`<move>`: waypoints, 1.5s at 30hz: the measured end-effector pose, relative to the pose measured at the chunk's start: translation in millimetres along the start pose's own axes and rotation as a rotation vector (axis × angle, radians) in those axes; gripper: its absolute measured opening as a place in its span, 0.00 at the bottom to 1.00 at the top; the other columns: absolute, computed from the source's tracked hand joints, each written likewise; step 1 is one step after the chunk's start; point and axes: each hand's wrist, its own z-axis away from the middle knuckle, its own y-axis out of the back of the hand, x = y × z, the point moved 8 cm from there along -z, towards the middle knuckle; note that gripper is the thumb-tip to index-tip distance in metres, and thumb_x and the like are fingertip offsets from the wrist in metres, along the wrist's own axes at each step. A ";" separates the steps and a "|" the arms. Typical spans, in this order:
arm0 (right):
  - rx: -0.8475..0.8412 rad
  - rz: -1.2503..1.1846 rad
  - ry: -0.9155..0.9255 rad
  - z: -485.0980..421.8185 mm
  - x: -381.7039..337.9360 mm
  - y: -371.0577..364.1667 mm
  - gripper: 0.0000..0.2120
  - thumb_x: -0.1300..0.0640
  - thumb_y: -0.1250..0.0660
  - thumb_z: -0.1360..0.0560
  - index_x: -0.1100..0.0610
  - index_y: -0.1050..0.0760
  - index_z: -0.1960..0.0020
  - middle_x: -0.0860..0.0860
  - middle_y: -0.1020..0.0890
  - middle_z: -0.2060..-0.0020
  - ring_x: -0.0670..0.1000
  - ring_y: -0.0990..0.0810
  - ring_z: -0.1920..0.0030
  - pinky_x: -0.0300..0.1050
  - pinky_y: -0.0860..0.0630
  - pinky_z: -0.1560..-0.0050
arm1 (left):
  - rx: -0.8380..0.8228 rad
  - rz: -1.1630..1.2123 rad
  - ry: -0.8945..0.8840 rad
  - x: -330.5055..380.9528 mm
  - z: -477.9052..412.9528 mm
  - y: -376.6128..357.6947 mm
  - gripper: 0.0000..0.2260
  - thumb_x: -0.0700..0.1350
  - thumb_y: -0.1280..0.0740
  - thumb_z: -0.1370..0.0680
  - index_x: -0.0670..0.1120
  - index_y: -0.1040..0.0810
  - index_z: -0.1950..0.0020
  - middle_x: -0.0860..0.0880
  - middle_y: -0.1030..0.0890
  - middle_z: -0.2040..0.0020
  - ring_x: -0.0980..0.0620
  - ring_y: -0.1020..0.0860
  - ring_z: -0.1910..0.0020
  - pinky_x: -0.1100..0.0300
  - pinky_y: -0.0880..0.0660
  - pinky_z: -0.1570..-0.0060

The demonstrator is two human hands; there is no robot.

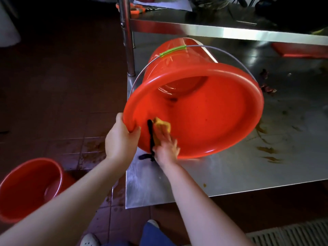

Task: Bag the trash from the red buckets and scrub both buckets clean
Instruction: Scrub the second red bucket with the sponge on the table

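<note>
Lying sideways, the red plastic bucket [204, 112] opens toward the left grip [122, 139] clenching its rim; the flat-fingered right grip [166, 150] presses a yellow sponge [162, 126] inside.

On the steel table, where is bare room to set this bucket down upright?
Bare steel lies along the table's front edge, between the right hand and the brown stains, and at the back between the bucket and the red board. Right of the bucket it is crowded: scraps and stains.
</note>
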 end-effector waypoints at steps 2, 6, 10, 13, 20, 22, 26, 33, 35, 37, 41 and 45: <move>-0.030 -0.185 0.120 6.9 -19.7 -7.5 0.38 0.57 0.41 0.32 0.31 0.47 0.28 0.38 0.48 0.24 0.51 0.43 0.31 0.47 0.45 0.40 | 0.027 -0.112 -0.119 14.3 -1.7 5.1 0.11 0.49 0.35 0.25 0.49 0.36 0.52 0.53 0.29 0.69 0.44 0.29 0.67 0.54 0.36 0.66; -0.035 0.278 0.220 -0.7 8.0 12.3 0.42 0.55 0.34 0.28 0.31 0.55 0.27 0.41 0.52 0.23 0.56 0.39 0.32 0.48 0.40 0.41 | 0.025 -0.206 -0.249 25.4 -7.1 13.8 0.11 0.47 0.34 0.27 0.46 0.35 0.51 0.47 0.26 0.67 0.40 0.28 0.66 0.51 0.31 0.65; 0.092 0.757 0.072 -32.1 49.7 68.2 0.47 0.42 0.27 0.33 0.34 0.54 0.26 0.44 0.53 0.23 0.56 0.43 0.28 0.52 0.39 0.37 | 0.002 -0.162 -0.234 21.0 -8.2 17.6 0.11 0.43 0.34 0.29 0.46 0.34 0.52 0.47 0.25 0.67 0.40 0.26 0.65 0.51 0.30 0.65; 0.265 0.739 -0.044 -33.4 49.3 75.6 0.35 0.51 0.36 0.25 0.40 0.51 0.24 0.45 0.50 0.23 0.56 0.45 0.28 0.51 0.41 0.37 | -0.034 -0.041 -0.200 18.0 -7.7 12.3 0.11 0.41 0.35 0.30 0.46 0.33 0.51 0.46 0.24 0.65 0.40 0.25 0.65 0.47 0.27 0.64; -0.007 -0.037 -0.044 -38.6 -25.1 -8.7 0.29 0.48 0.40 0.23 0.32 0.47 0.27 0.43 0.49 0.24 0.59 0.41 0.31 0.52 0.43 0.34 | -0.010 -0.003 -0.148 10.9 -9.5 10.7 0.13 0.42 0.34 0.30 0.46 0.32 0.48 0.49 0.26 0.66 0.42 0.26 0.65 0.51 0.31 0.64; 0.017 -0.092 0.106 -35.6 -37.2 -10.3 0.28 0.52 0.43 0.22 0.32 0.48 0.27 0.42 0.47 0.24 0.57 0.39 0.33 0.50 0.42 0.35 | -0.007 -0.048 -0.131 10.4 -11.9 12.3 0.13 0.44 0.33 0.29 0.49 0.35 0.49 0.54 0.29 0.68 0.44 0.29 0.65 0.54 0.34 0.62; 0.056 0.518 0.253 -55.5 4.1 14.2 0.35 0.43 0.37 0.24 0.31 0.56 0.27 0.46 0.50 0.23 0.60 0.37 0.34 0.54 0.37 0.38 | -0.006 -0.081 -0.103 1.8 -12.5 15.8 0.16 0.45 0.33 0.27 0.46 0.34 0.43 0.56 0.33 0.68 0.46 0.32 0.65 0.56 0.38 0.61; 0.413 0.685 -0.051 -99.6 29.5 63.7 0.26 0.56 0.45 0.21 0.45 0.45 0.25 0.48 0.43 0.24 0.59 0.43 0.28 0.52 0.40 0.38 | -0.047 0.203 -0.143 0.6 -16.2 6.1 0.20 0.38 0.35 0.31 0.51 0.32 0.41 0.57 0.25 0.63 0.51 0.24 0.63 0.49 0.26 0.62; 0.318 0.471 -0.117 -104.7 12.6 36.0 0.29 0.46 0.40 0.23 0.40 0.47 0.25 0.47 0.44 0.24 0.59 0.42 0.30 0.53 0.40 0.38 | -0.052 0.245 -0.180 -0.3 -17.5 4.5 0.21 0.41 0.36 0.33 0.54 0.32 0.42 0.58 0.24 0.61 0.52 0.23 0.62 0.48 0.24 0.61; 0.116 0.253 -0.072 -117.5 -14.8 3.1 0.30 0.41 0.40 0.23 0.34 0.50 0.26 0.47 0.48 0.24 0.60 0.41 0.31 0.54 0.41 0.35 | -0.055 0.240 -0.188 0.1 -18.7 4.1 0.20 0.43 0.37 0.34 0.59 0.33 0.45 0.56 0.23 0.61 0.50 0.22 0.62 0.46 0.24 0.61; 0.038 0.254 0.190 -127.8 -35.2 -7.2 0.28 0.49 0.44 0.20 0.35 0.51 0.26 0.44 0.52 0.23 0.61 0.44 0.28 0.56 0.43 0.33 | -0.049 0.208 -0.159 -2.0 -21.3 6.3 0.19 0.40 0.35 0.32 0.62 0.33 0.48 0.52 0.22 0.62 0.46 0.22 0.63 0.44 0.24 0.61; 0.224 0.780 0.263 -145.5 3.1 41.2 0.30 0.52 0.41 0.22 0.40 0.48 0.24 0.51 0.46 0.24 0.61 0.41 0.29 0.56 0.39 0.35 | -0.030 0.203 -0.140 -3.8 -21.4 7.9 0.20 0.37 0.35 0.32 0.57 0.31 0.46 0.52 0.22 0.61 0.47 0.22 0.62 0.44 0.23 0.60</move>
